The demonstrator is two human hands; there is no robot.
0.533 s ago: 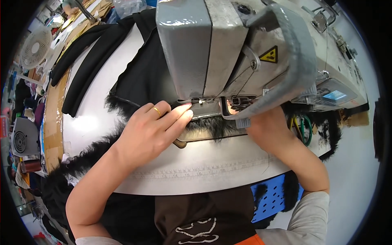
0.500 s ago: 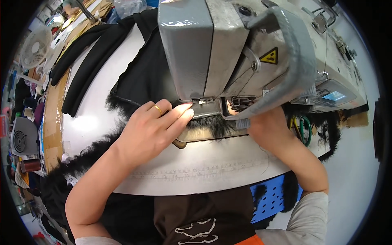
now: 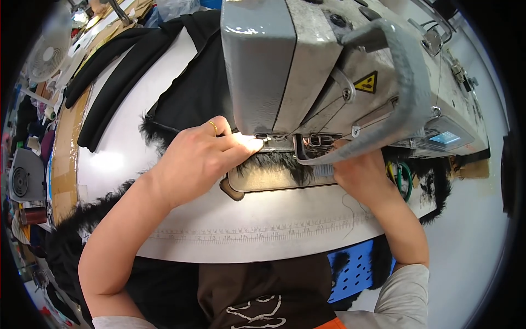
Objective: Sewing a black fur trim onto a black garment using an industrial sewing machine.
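My left hand (image 3: 205, 151), a ring on one finger, presses its bunched fingertips on black fur-trimmed fabric (image 3: 189, 104) just left of the sewing machine's (image 3: 257, 71) lit needle area. Black fur (image 3: 279, 163) hangs toward me along the fabric's near edge. On the right, my right hand (image 3: 359, 172) is curled beside the grey guard bar (image 3: 408, 71), which hides most of its fingers. A small grey-blue, comb-like piece (image 3: 323, 170) shows at its left side; whether the hand holds it cannot be made out.
Black padded strips (image 3: 126, 82) lie across the table (image 3: 213, 219) at far left. A printed ruler scale (image 3: 263, 234) runs along its front. Green-handled scissors (image 3: 405, 181) lie beyond my right hand. Below the front edge is a blue perforated panel (image 3: 353, 271). A loose thread (image 3: 349, 214) lies on the table.
My left fingers have drawn together from a more stretched pose, close to the needle. My right fingertip, seen inside the guard earlier, has drawn back to the right. The view has shifted slightly.
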